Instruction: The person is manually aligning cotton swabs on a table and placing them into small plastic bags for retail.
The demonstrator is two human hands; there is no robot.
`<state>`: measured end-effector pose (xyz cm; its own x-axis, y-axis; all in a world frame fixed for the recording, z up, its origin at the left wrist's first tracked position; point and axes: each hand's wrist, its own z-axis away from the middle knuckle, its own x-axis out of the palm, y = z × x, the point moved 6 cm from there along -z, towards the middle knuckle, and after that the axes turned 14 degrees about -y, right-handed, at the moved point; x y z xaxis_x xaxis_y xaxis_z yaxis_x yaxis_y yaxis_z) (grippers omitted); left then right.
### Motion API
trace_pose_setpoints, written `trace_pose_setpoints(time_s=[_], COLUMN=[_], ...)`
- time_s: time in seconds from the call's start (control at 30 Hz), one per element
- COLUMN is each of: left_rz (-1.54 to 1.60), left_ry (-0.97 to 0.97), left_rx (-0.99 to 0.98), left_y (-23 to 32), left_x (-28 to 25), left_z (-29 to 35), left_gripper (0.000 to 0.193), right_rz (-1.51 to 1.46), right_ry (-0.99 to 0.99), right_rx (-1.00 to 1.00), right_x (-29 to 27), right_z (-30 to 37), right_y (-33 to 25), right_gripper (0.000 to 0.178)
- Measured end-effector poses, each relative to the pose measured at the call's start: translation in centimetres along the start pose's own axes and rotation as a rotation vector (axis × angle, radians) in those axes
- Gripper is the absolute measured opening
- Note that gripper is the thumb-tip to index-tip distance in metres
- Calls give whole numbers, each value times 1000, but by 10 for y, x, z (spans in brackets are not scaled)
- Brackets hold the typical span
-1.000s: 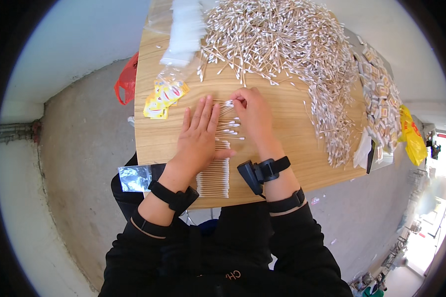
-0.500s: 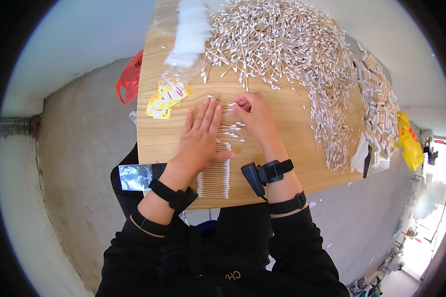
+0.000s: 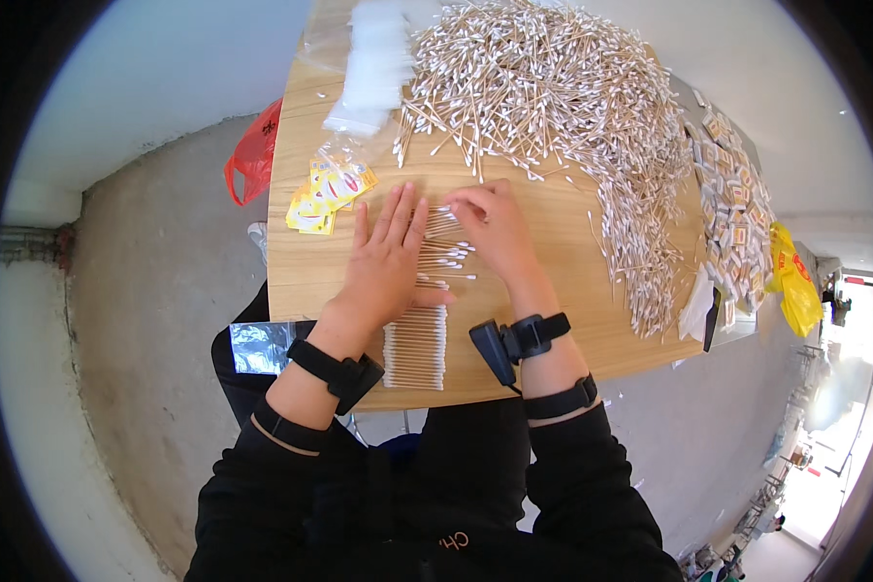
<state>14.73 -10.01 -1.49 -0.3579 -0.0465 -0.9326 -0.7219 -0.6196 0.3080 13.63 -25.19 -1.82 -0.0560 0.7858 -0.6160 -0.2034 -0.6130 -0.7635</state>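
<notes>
Swabs (image 3: 415, 347) in a row on the near side of the heap (image 3: 553, 92) lie partly under a flat left hand (image 3: 382, 270), which grips nothing and apparently stops their rolling, while the right hand (image 3: 496, 229) pinches (whether upon a swab, one cannot tell) at the row's heap-side end.

Lettering, orange, short line across the chest of a black long-sleeved top (image 3: 427, 545), its large characters seen upside down and partly lost in the folds; single dark printed mark, upper right side of a red plastic carrier bag (image 3: 250, 160), blurred by creases; red printed characters, face of a yellow plastic carrier bag (image 3: 796, 289), distorted near the rim of the view. Yellow printed cards (image 3: 312, 206), overlapping, with a curved red-and-white device and fine print too small to read; small heaped packets (image 3: 734, 199), orange-tan label patches, likewise illegible.
</notes>
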Motion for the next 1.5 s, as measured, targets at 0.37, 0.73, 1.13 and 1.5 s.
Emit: trace_pose_setpoints(time_s=[0.37, 0.73, 1.13, 1.5], left_rz=[51, 224, 235, 16], left_ry=[-62, -34, -54, -154], left_rx=[-8, -171, -160, -140], left_y=[11, -9, 21, 31], left_x=[0, 0, 1, 11], left_z=[-10, 45, 35, 25], left_gripper=[131, 143, 140, 134], right_rz=[-738, -900, -1003, -1083], right_ry=[196, 380, 336, 243], right_rx=[-169, -235, -296, -260], right_x=[39, 29, 45, 50], right_z=[11, 26, 29, 37], right_y=[8, 48, 6, -4], right_gripper=[57, 60, 63, 63])
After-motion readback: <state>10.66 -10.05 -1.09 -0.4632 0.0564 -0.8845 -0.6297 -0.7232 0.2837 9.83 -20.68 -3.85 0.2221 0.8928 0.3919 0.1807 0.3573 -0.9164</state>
